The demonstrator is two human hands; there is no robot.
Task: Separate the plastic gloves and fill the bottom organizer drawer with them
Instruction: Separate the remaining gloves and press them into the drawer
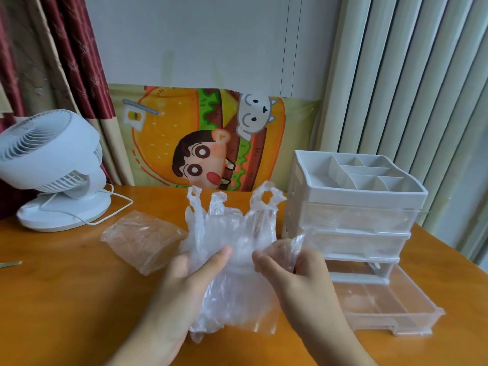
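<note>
I hold a crumpled clear plastic glove [232, 233] upright above the table, its fingers pointing up. My left hand [182, 286] grips its left side with the thumb pressed on the front. My right hand [295, 276] pinches its right side, a fold of plastic over the fingers. A stack of clear gloves [142, 239] lies on the table to the left. The white organizer [353, 207] stands at the right. Its clear bottom drawer [390, 307] is pulled out, and a bit of crumpled clear plastic seems to lie inside.
A white desk fan [52, 167] with its cord stands at the back left. A cartoon burger cushion [206, 138] leans against the wall. Curtains hang left and right. A thin metal item [10, 264] lies at the left table edge.
</note>
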